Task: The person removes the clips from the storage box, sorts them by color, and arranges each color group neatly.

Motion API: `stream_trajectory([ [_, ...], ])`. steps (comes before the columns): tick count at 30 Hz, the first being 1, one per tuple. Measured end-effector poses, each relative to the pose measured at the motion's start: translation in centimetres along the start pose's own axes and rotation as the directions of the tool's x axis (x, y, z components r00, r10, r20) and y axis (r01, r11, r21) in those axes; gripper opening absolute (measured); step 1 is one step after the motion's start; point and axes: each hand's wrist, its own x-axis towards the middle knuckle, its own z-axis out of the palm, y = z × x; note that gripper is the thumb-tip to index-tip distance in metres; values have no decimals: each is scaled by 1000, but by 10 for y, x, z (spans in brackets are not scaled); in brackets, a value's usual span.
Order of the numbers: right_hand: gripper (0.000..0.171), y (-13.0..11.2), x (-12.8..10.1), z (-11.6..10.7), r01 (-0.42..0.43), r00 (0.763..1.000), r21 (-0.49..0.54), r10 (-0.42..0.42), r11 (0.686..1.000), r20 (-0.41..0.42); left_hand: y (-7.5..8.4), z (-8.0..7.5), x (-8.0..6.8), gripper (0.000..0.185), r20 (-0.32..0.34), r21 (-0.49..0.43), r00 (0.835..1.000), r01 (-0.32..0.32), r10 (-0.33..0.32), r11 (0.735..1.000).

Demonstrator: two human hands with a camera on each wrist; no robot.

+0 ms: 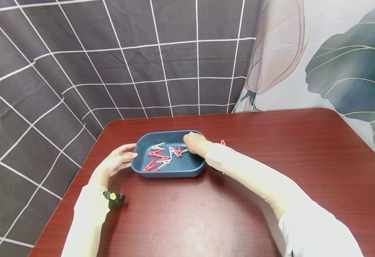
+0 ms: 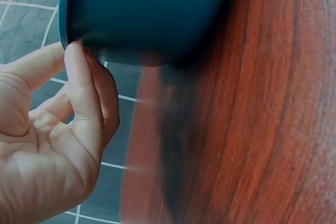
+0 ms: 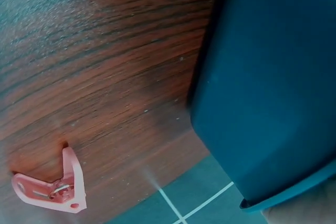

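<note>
A blue plastic bin (image 1: pixel 168 174) stands on the table with several pink and white clothespins lying loose inside. My left hand (image 1: pixel 118 160) pinches the rim at its left end; in the left wrist view the thumb and fingers (image 2: pixel 84 85) meet at that rim. Over the bin's right end, my right hand (image 1: pixel 194 142) reaches inside, its fingertips hidden from the head view. A white clothespin (image 1: pixel 184 150) shows right beside it; I cannot tell whether the hand holds it. Only a bit of the right hand (image 3: pixel 304 205) appears in the right wrist view, behind the rim.
On the table right of the bin lies a pink clothespin (image 3: pixel 73 192), partly covered by the right forearm in the head view. The reddish-brown wooden table (image 1: pixel 181 214) meets a dark grid-patterned cloth (image 1: pixel 181 92) at the back and left.
</note>
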Motion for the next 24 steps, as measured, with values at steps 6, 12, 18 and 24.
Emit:
stream_trajectory([
  [6, 9, 5, -1, -5, -3, 999, 114, 7, 994, -32, 1, 1, 0, 56, -2, 10, 1000, 1, -1, 1000],
  [12, 10, 8, -4, -9, -21, 995, 380, 56, 925, -81, -1, 2, -2, 50, -12, 10, 1000, -5, 5, 1000],
  [18, 5, 13, -9, -9, -30, 988, 526, 104, 850, -112, -3, 3, -4, 53, -13, 26, 1000, 4, -3, 1000],
  [24, 18, 18, -12, -12, -15, 984, 644, 126, 765, -128, 2, 4, -3, 57, -17, 51, 1000, -1, 2, 999],
])
